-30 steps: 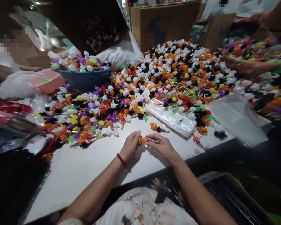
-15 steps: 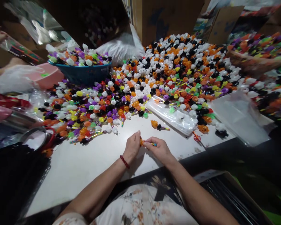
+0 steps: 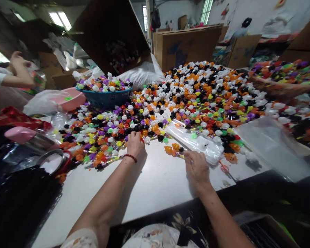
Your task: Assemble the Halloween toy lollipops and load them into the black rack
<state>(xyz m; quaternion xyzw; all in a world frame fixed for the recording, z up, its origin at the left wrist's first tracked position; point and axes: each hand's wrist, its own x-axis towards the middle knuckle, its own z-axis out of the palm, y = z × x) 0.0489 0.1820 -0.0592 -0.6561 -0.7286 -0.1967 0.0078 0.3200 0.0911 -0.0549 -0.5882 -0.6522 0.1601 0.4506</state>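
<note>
My left hand (image 3: 135, 144), a red bead bracelet at its wrist, reaches to the near edge of a heap of small colourful plastic figures (image 3: 186, 93). Its fingers are bent down among them, and what they grip is hidden. On the white table (image 3: 155, 182), my right hand (image 3: 197, 168) rests low with fingers closed at the end of a thin striped stick. This stick belongs to a small stick toy with an orange pumpkin-like head (image 3: 175, 148). Another orange head (image 3: 167, 150) lies beside it, with a black piece close by.
Clear plastic bags (image 3: 196, 139) lie right of centre, and a larger clear bag (image 3: 274, 148) at the right edge. A blue basin (image 3: 105, 99) of figures stands behind the heap. Scissors with red handles (image 3: 224, 167) lie near my right hand. Another person's arm (image 3: 20, 74) is far left.
My hands have parted. The left has gone forward to the heap; the right has moved right, bringing the orange-headed stick toy down beside the other one. The view has tilted up.
</note>
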